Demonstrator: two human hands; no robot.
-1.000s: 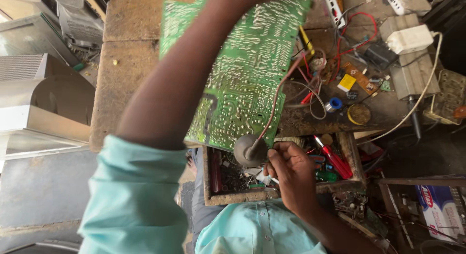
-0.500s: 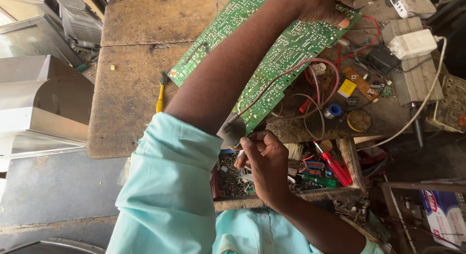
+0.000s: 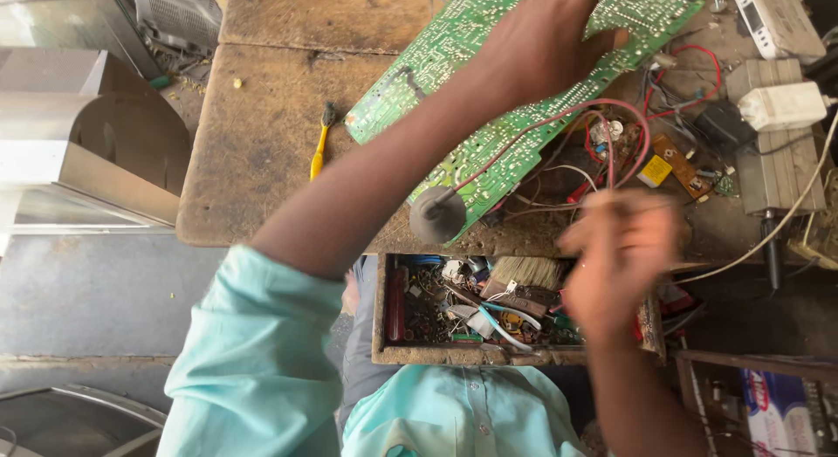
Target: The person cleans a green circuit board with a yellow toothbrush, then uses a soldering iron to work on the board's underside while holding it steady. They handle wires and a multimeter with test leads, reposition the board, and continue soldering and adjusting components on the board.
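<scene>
left hand (image 3: 541, 47) flat on circuit board (image 3: 454, 47) | right hand (image 3: 621, 261) raised, blurred, perhaps loosely curled

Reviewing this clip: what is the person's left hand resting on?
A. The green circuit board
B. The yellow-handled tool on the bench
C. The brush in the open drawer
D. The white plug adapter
A: the left hand lies spread on the green circuit board, far from the yellow-handled tool and the drawer.
</scene>
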